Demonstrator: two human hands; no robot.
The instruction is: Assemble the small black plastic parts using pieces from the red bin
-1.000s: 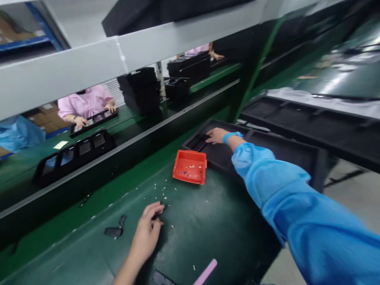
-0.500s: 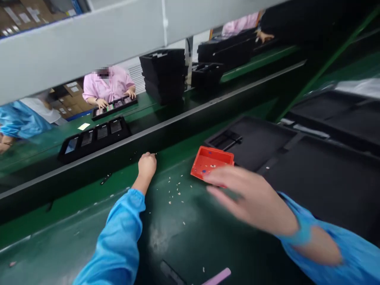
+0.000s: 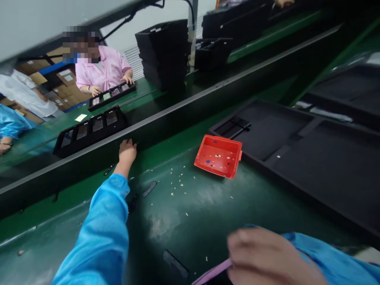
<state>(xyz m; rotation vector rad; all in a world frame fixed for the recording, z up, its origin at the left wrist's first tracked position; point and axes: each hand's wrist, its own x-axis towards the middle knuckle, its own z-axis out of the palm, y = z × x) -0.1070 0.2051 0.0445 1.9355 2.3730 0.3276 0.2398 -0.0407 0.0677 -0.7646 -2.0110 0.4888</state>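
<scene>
Far-edge reach, near-edge pickup.
Left hand (image 3: 127, 151) curled, contents unclear; right hand (image 3: 267, 257) pinches pink strip (image 3: 212, 271); lift strip flat off desk (image 3: 208, 206).

free: green mat (image 3: 184, 221) centre | blocked: red tray (image 3: 218, 156) right, black rail (image 3: 184, 118) ahead, big black tray (image 3: 311, 158) far right

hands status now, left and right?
Left hand: closed, at the black rail; contents cannot be told.
Right hand: blurred, on the pink strip; grip cannot be told.

The small tray (image 3: 219, 156) sits on the mat (image 3: 178, 221), left of the large tray (image 3: 311, 158).
</scene>
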